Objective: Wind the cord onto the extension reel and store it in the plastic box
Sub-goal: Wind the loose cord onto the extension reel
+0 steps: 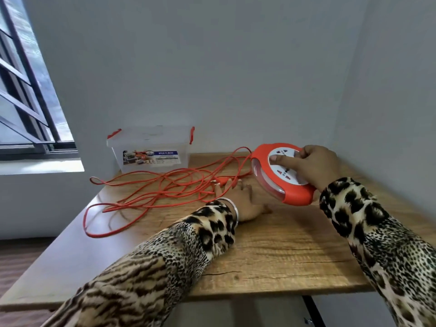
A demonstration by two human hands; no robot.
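Wooden table (271, 251) carries loose cord (151, 190) beside the box (151, 149). Right hand (311, 166) grips the tilted reel (283, 173); left hand (243, 204) lies open on the cord. Winding is starting; next, feeding cord in.

The right hand (313, 165) is held forward and curled in a grip, its thumb laid flat. The left hand (240, 199) is stretched forward low, palm down, fingers extended. Both forearms are covered by patterned sleeves.
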